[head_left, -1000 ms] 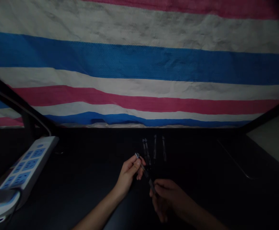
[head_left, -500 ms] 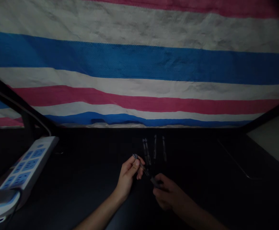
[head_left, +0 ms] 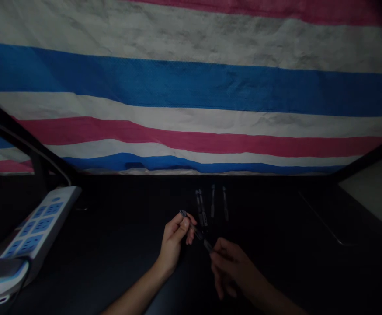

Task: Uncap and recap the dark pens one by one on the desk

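A slim pen [head_left: 198, 234] slants between my two hands, above the dark desk. My left hand [head_left: 175, 236] pinches it near its upper left end, where the pointed tip sticks out past the thumb. At the lower right end, my right hand [head_left: 232, 264] has its thumb and index finger closed on the pen, while its other fingers hang loosely below. Beyond my hands lie several similar pens: a pair side by side [head_left: 201, 208], one pen [head_left: 213, 201] just right of them, and another pen [head_left: 225, 203] farther right. Dim light hides fine detail.
On the left stands a white power strip [head_left: 55, 218] with a dark plug or adapter [head_left: 4, 267] and a cable on its near end. A dark flat panel [head_left: 328, 218] lies at the right. Behind the black desk [head_left: 119, 227] hangs a striped sheet [head_left: 191, 83].
My right hand has loosened its wrap around the pen's lower end and now holds it with thumb and index finger, the other fingers dropping. My left hand has barely moved.
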Demonstrator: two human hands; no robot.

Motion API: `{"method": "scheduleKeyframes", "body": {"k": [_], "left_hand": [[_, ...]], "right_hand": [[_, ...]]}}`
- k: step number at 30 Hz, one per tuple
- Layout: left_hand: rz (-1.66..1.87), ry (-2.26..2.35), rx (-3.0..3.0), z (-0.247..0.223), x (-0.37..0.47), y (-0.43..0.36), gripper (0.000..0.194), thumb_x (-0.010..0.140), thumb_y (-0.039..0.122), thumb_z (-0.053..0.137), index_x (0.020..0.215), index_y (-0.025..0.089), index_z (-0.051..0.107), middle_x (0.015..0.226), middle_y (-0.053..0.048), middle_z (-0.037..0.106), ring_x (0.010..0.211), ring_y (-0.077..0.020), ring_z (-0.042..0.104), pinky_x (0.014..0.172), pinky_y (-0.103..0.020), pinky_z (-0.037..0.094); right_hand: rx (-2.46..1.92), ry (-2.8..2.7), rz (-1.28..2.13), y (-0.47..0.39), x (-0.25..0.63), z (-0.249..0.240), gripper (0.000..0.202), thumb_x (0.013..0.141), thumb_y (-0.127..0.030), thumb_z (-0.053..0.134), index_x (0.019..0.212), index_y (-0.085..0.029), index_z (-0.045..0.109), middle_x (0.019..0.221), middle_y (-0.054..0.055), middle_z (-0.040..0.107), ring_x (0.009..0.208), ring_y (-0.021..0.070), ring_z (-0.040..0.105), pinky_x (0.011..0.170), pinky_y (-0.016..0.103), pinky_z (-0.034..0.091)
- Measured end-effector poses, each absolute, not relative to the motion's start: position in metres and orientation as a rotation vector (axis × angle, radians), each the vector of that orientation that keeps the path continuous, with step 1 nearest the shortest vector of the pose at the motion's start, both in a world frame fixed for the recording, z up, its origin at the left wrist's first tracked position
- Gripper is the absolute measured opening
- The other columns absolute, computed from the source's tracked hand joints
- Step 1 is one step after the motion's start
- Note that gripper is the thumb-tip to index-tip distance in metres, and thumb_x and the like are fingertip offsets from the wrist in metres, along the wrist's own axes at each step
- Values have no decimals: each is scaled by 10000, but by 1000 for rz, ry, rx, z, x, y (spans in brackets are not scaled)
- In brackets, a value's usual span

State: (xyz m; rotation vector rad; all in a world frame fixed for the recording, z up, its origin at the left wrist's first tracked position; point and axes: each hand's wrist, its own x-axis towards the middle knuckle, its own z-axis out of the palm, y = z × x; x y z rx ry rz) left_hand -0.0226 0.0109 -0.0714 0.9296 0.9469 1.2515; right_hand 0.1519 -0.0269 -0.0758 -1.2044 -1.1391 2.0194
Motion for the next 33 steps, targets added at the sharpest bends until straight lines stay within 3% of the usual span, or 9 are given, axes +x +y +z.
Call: {"method": "scheduleKeyframes", "body": {"k": [4, 9, 15, 18, 21, 24, 27, 30, 33], "left_hand": [[1250, 950, 920, -71, -23, 11, 328, 823, 454, 598, 767, 131, 608, 483, 30, 488, 430, -90, 407, 452, -211, 305], [1257, 973, 923, -70, -23, 9, 330, 820, 456, 601, 769, 130, 605, 492, 35, 488, 430, -82, 405, 452, -204, 305], [1245, 975, 956, -69, -23, 8, 335, 831, 458, 582, 771, 129, 607, 483, 39, 475, 426, -80, 393, 454, -204, 293], [1263, 1006, 987, -70, -22, 8, 329, 839, 449, 575, 766, 130, 606, 486, 39, 471, 429, -78, 385, 458, -208, 278], [1260, 996, 1002, -71, -22, 7, 318, 848, 431, 574, 761, 127, 607, 469, 58, 402, 429, -71, 326, 457, -211, 238], [1230, 949, 995, -72, -21, 5, 333, 868, 437, 545, 764, 127, 607, 460, 70, 349, 431, -71, 275, 454, -217, 209], [1255, 988, 1004, -70, -20, 4, 336, 877, 444, 532, 771, 134, 606, 458, 62, 385, 433, -75, 309, 468, -222, 234], [1276, 1039, 1032, -67, -20, 4, 331, 863, 452, 558, 768, 138, 606, 470, 55, 423, 440, -75, 346, 479, -220, 257], [1256, 1038, 1056, -67, -20, 4, 341, 851, 466, 572, 769, 137, 609, 476, 53, 437, 440, -73, 354, 481, -218, 262]], "right_hand": [[-1143, -1154, 2033, -31, 150, -83, 402, 891, -546, 421, 886, -152, 502, 550, -37, 555, 360, 100, 569, 287, 135, 289], [-1321, -1325, 1709, -33, 150, -78, 302, 788, -426, 641, 782, -179, 467, 618, -61, 575, 327, 24, 456, 327, 128, 298], [-1226, -1272, 1971, -32, 150, -80, 453, 897, -561, 380, 847, -147, 556, 550, -11, 596, 295, 57, 455, 291, 145, 234], [-1295, -1353, 1776, -32, 150, -77, 343, 822, -508, 561, 831, -165, 558, 660, -12, 622, 340, 43, 475, 330, 149, 291], [-1396, -1478, 1570, -31, 151, -73, 294, 798, -425, 621, 689, -165, 538, 549, -39, 572, 357, 36, 448, 377, 150, 315], [-1297, -1405, 1870, -30, 151, -72, 384, 879, -497, 466, 688, -168, 514, 483, -26, 565, 309, 49, 420, 329, 153, 259], [-1182, -1282, 2032, -30, 151, -73, 455, 888, -577, 390, 783, -157, 530, 579, 14, 624, 333, 73, 493, 310, 154, 269], [-1274, -1378, 1798, -31, 150, -74, 395, 840, -544, 518, 815, -153, 569, 647, 12, 634, 404, 77, 542, 358, 158, 329], [-1371, -1501, 1581, -32, 151, -75, 316, 800, -459, 614, 703, -164, 554, 560, -26, 586, 417, 61, 521, 425, 158, 363]]}}
